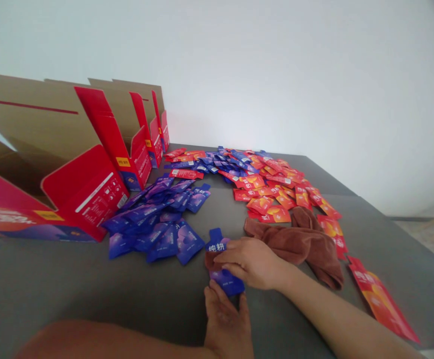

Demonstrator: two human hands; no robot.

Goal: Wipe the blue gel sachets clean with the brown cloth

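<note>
A single blue pouch (229, 284) with a spout-like top lies flat on the grey table, its white lettering facing up. My left hand (227, 319) grips its lower edge between thumb and fingers. Over the pouch's middle, the bent fingers of my right hand (256, 262) press a piece of brown cloth (212, 260) onto it. A larger bunched brown cloth (299, 239) lies behind my right wrist; whether the two pieces join is hidden. To the left of the pouch is a heap of blue pouches (157, 219).
Open red boxes (90, 204) stand in a row along the left. Mixed red and blue pouches (235, 162) lie at the back, with red-orange pouches (273, 192) spread down the right. One red pouch (381, 299) lies near the table's right edge. A white wall (262, 75) rises behind.
</note>
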